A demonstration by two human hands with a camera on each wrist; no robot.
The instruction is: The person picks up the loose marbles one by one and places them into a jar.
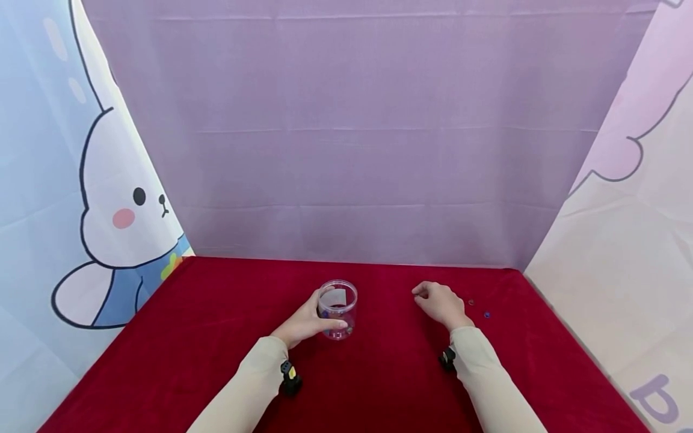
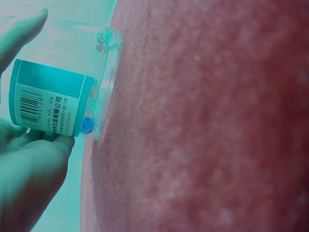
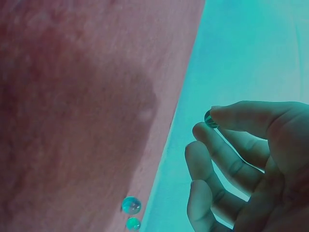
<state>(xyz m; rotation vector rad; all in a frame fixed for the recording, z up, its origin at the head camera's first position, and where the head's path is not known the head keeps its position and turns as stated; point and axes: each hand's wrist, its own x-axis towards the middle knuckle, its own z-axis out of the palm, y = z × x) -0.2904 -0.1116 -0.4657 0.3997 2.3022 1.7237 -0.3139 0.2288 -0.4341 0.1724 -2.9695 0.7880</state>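
Observation:
My left hand (image 1: 304,320) grips a clear, open-topped plastic jar (image 1: 352,314), thumb on the near side and the other fingers round the back. In the left wrist view the jar's paper label with a barcode (image 2: 31,109) shows, and a few marbles lie at the bottom, one of them a blue marble (image 2: 87,125). To the right of the jar, my right hand (image 1: 437,302) pinches a small glass marble (image 3: 210,119) between thumb and fingertips, above the cloth. Two loose marbles lie just right of that hand: a brownish marble (image 1: 471,302) and a blue marble (image 1: 487,314).
A red cloth (image 1: 373,385) covers the table. Behind it hangs a purple curtain (image 1: 357,156). A printed cloth with a cartoon rabbit (image 1: 119,198) stands along the left side, and a pale printed cloth (image 1: 622,270) along the right.

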